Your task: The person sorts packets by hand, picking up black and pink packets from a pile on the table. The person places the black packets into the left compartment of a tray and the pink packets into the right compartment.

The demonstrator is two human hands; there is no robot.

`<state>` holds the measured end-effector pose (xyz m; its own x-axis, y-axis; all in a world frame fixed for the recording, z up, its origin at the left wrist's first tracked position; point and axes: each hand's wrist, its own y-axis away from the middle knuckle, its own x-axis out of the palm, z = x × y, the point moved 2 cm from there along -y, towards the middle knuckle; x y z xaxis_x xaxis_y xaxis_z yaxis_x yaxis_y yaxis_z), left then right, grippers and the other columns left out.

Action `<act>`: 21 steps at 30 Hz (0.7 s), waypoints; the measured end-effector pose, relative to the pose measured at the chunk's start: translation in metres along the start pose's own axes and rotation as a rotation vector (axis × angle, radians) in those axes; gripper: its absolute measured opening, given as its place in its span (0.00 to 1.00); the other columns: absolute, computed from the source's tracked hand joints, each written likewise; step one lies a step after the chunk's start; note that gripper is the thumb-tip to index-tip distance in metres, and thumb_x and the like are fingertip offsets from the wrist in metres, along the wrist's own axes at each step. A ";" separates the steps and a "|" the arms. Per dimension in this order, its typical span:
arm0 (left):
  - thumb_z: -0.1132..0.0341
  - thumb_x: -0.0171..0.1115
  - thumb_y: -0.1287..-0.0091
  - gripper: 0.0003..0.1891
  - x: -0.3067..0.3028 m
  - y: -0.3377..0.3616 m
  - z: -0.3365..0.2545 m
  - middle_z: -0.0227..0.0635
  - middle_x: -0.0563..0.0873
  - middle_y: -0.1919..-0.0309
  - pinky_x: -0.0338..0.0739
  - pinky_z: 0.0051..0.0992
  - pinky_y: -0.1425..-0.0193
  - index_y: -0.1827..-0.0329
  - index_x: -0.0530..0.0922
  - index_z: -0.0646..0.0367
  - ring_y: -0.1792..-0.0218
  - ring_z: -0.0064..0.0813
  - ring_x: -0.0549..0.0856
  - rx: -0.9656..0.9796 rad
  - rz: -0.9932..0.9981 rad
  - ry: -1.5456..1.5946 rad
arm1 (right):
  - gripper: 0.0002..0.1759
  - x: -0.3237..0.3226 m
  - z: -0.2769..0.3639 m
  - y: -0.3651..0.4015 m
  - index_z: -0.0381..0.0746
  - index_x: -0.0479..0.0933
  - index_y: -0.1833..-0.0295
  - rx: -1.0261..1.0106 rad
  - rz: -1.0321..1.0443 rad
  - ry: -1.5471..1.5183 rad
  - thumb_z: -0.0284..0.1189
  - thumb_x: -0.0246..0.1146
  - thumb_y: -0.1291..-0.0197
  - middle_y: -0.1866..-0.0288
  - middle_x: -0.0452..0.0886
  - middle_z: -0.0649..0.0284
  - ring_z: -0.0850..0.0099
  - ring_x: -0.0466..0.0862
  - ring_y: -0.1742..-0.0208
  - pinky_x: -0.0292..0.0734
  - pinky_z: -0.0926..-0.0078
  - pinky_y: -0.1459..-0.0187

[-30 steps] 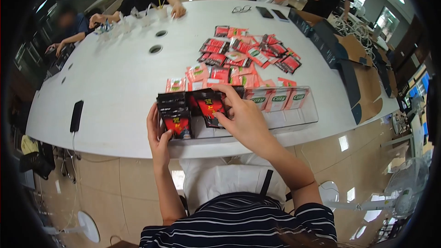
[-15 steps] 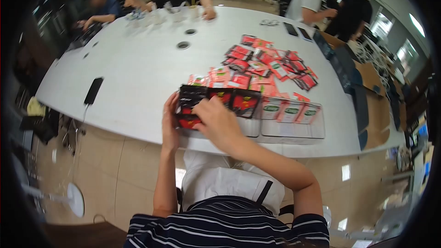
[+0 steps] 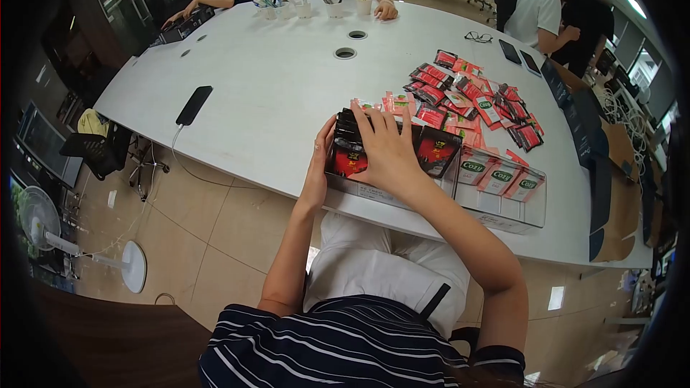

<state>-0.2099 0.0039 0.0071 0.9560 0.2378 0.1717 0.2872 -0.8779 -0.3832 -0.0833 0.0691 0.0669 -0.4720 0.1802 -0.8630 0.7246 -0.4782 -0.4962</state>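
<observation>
A clear plastic organizer box (image 3: 528, 220) stands along the table's near edge. Its left part holds black-and-red coffee sachets (image 3: 350, 161), standing upright. In its right part are several pink-and-white Cozy tea sachets (image 3: 501, 177). My left hand (image 3: 317, 165) lies against the box's left side, fingers stretched along it. My right hand (image 3: 390, 151) rests over the coffee sachets with fingers spread, hiding some of them. Beyond the box spreads a loose pile of red, black and pink sachets (image 3: 471, 97).
A black phone (image 3: 194, 105) with a cable lies left on the white table (image 3: 251, 93). Glasses (image 3: 479, 37) and two phones lie at the far right. Open cardboard boxes (image 3: 619, 194) line the right edge. People are around the table; cups of pens (image 3: 335, 7) stand at the back.
My right hand's fingers have gone from curled among the coffee sachets to spread across their tops. My left hand stays at the box's side. The camera view has shifted.
</observation>
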 end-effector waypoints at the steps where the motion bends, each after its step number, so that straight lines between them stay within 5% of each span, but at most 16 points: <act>1: 0.44 0.28 0.24 0.34 0.000 0.000 0.001 0.44 0.60 0.28 0.48 0.33 0.23 0.25 0.53 0.59 0.26 0.35 0.58 0.002 0.002 -0.011 | 0.66 0.000 0.000 0.000 0.39 0.52 0.25 0.004 0.013 0.007 0.48 0.79 0.71 0.40 0.69 0.55 0.58 0.68 0.36 0.44 0.39 0.30; 7: 0.43 0.28 0.24 0.34 0.000 -0.001 0.001 0.42 0.64 0.30 0.54 0.33 0.25 0.25 0.53 0.58 0.29 0.33 0.63 -0.002 0.009 -0.011 | 0.64 -0.002 0.002 -0.002 0.39 0.53 0.26 0.006 0.075 0.035 0.50 0.78 0.69 0.41 0.69 0.53 0.56 0.70 0.38 0.48 0.39 0.31; 10: 0.40 0.27 0.25 0.35 0.000 0.000 0.002 0.40 0.66 0.31 0.58 0.33 0.27 0.24 0.52 0.56 0.31 0.33 0.67 -0.012 -0.004 -0.043 | 0.63 -0.005 -0.005 -0.001 0.39 0.55 0.26 -0.088 0.064 0.088 0.55 0.76 0.66 0.38 0.69 0.51 0.58 0.68 0.34 0.42 0.35 0.30; 16: 0.47 0.36 0.25 0.33 -0.002 -0.001 0.002 0.43 0.63 0.30 0.55 0.33 0.26 0.25 0.54 0.61 0.29 0.34 0.62 0.019 -0.005 0.019 | 0.52 -0.060 -0.025 0.017 0.42 0.53 0.25 -0.034 -0.030 -0.189 0.55 0.67 0.50 0.31 0.64 0.50 0.56 0.62 0.29 0.39 0.36 0.29; 21: 0.63 0.59 0.36 0.34 0.006 0.003 -0.010 0.45 0.63 0.29 0.56 0.35 0.26 0.27 0.60 0.61 0.28 0.38 0.62 0.152 -0.009 -0.109 | 0.36 -0.132 -0.077 0.081 0.36 0.65 0.31 0.290 -0.396 -0.380 0.40 0.66 0.42 0.34 0.71 0.52 0.61 0.70 0.33 0.52 0.60 0.29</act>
<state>-0.2041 -0.0018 0.0153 0.9519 0.2959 0.0795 0.2932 -0.8046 -0.5163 0.0764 0.0733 0.1337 -0.8615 0.0987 -0.4980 0.3172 -0.6614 -0.6797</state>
